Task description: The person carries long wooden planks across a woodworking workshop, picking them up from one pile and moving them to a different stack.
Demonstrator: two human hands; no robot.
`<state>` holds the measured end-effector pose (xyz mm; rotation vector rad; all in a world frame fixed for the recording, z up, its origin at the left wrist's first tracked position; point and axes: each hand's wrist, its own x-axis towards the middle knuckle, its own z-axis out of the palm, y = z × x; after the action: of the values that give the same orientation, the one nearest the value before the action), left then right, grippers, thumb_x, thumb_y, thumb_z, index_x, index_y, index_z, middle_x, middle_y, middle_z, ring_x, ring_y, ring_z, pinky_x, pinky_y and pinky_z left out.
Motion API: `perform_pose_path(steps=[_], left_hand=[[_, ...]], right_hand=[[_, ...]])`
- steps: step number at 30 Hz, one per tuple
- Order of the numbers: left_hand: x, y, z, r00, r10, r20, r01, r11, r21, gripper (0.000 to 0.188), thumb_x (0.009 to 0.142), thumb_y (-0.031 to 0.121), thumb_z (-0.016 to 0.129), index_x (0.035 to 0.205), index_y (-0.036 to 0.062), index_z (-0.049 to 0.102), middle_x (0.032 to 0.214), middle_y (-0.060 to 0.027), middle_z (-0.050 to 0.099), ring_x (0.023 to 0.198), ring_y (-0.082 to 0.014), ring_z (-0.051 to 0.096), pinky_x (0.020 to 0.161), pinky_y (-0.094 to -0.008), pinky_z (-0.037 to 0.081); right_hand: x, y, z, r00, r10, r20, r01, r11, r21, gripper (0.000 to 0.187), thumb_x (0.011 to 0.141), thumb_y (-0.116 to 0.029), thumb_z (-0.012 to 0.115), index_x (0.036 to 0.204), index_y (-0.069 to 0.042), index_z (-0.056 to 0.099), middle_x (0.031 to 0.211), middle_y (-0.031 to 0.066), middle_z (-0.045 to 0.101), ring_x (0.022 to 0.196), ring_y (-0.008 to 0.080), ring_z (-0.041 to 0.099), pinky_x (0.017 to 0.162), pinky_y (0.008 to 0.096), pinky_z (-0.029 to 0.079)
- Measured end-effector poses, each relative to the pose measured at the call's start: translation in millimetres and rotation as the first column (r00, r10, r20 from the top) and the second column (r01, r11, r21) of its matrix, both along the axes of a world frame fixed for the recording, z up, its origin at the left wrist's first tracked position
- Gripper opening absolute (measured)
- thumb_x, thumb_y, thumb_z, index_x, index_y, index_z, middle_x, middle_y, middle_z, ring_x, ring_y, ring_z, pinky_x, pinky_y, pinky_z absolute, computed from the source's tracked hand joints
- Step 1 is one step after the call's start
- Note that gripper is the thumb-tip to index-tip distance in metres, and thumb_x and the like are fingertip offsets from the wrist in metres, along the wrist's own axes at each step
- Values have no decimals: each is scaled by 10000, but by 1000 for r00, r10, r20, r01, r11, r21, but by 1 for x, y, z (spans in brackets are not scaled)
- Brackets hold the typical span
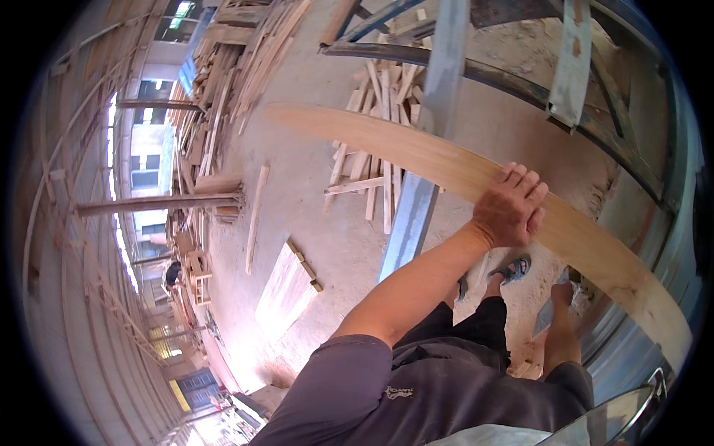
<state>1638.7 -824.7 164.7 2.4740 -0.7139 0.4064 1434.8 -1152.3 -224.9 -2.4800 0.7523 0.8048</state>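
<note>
Left hand [512, 204] grasps a long board [409, 149].
Handling seems under way; moving it next likely calls for balance. Right hand [563, 293]: grip unclear.

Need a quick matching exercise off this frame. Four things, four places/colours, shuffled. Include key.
Things:
1. Left hand
2. Metal beam
3. Shorts
4. Wide wooden panel

Places and colours:
A. Black
B. Lying on the floor, picture-left of the forearm
C. Gripping the long plank
D. Blue-grey, partly hidden behind the plank

Pairs: 1-C, 2-D, 3-A, 4-B
</note>
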Motion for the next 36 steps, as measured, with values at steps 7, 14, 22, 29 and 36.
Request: perform_pose_path(steps=[7,14,22,29,36], left_hand=[[13,-16,-9,998,-44,46,46,998,-44,430,736,230,660,1091,-9,622,1107,-197,594,1083,-382,553,1049,-509,389],[-7,15,18,991,-59,-121,69,994,79,638,696,360,753,1221,37,587,1093,-169,593,1091,-341,546,1014,-464,384],[-12,22,20,970,-131,-205,206,888,411,876,576,359,845,1367,139,539,1103,-156,599,1056,-311,562,925,-411,404],[-130,84,19,978,-186,-93,203,954,223,823,596,203,826,1369,156,548,1071,-156,573,1016,-324,545,920,-424,417],[-262,192,42,986,-163,41,161,985,61,892,591,241,845,1407,179,489,1182,-222,538,1126,-385,507,1008,-469,384]], right_hand=[[7,-20,-43,996,32,78,-70,840,538,400,807,-102,605,1200,-26,622,1188,151,653,943,331,660,787,425,528],[83,42,227,570,-577,-585,123,-644,755,431,930,-201,568,1311,1,557,1271,132,600,1108,272,604,974,414,479],[116,30,268,-142,-703,-697,-137,-683,717,496,990,-304,443,1373,-1,527,1455,172,502,1335,356,459,1119,560,329],[9,95,324,-94,-674,-733,-22,-734,679,498,966,-363,480,1338,-43,564,1411,164,539,1317,372,467,1113,564,328],[-92,172,344,73,-724,-686,-40,-689,723,528,974,-448,491,1359,-88,521,1404,125,539,1311,313,475,1106,505,366]])
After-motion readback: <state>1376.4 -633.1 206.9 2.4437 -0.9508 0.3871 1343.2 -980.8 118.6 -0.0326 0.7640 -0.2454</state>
